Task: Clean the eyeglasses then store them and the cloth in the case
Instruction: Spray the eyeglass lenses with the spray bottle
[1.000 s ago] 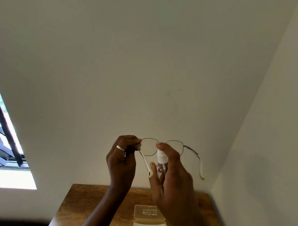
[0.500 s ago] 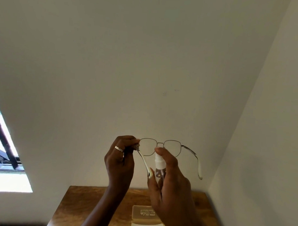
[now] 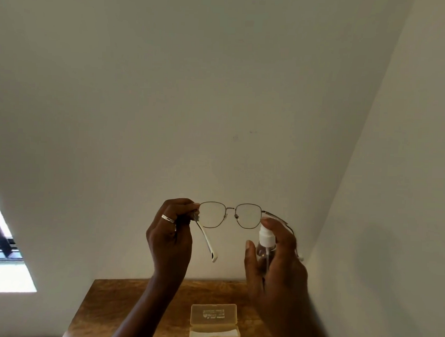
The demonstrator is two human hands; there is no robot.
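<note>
I see the left hand (image 3: pixel 169 238) raised in front of the pale wall (image 3: pixel 219 92), its fingers pinched on the left hinge corner of the eyeglasses (image 3: pixel 230 216). A silver ring (image 3: pixel 167 218) sits on one finger of that hand. The glasses are held up in the air, lenses facing away from me, thin metal frame level; the near temple arm with its white tip hangs down and toward me, free of both hands. The other temple runs behind the right hand (image 3: pixel 276 266), so I can only see parts of it.

My right hand is wrapped around a small clear spray bottle (image 3: pixel 265 243), held upright just below and beside the right lens. The index finger rests on top of the white pump head and the thumb lies along the bottle's near side.

Below, on the wooden table (image 3: pixel 115 305), the translucent eyeglass case (image 3: pixel 213 323) lies open, lid tipped back. Something pale lies in its lower half; I cannot tell what. A window (image 3: pixel 1 251) shows at the left edge.
</note>
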